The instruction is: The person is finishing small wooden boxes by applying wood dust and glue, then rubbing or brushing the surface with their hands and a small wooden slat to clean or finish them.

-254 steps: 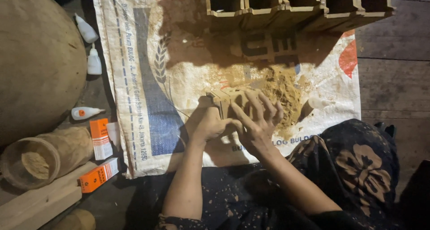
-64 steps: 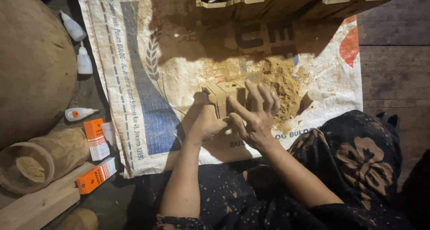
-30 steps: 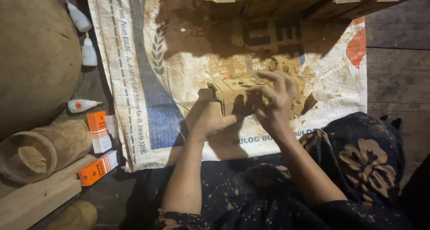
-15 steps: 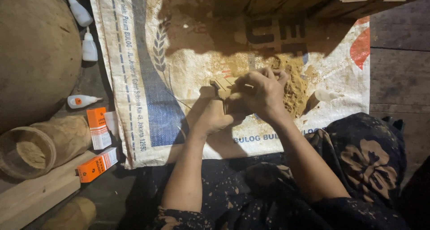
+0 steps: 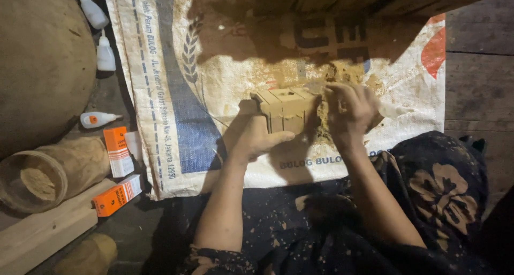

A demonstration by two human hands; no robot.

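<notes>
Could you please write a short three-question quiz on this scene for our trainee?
1. True or false: the left hand grips the small wooden box.
2. What lies under the right hand? A sawdust pile B water
3. Fill in: the box rests on a woven ____.
Key: 1 true; 2 A; 3 sack.

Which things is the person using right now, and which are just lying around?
In use:
small wooden box, held by the left hand
sawdust pile, under the right hand
woven sack under the work

Lying about:
white glue bottles
orange cartons
hollow wooden cylinder
wooden plank
</notes>
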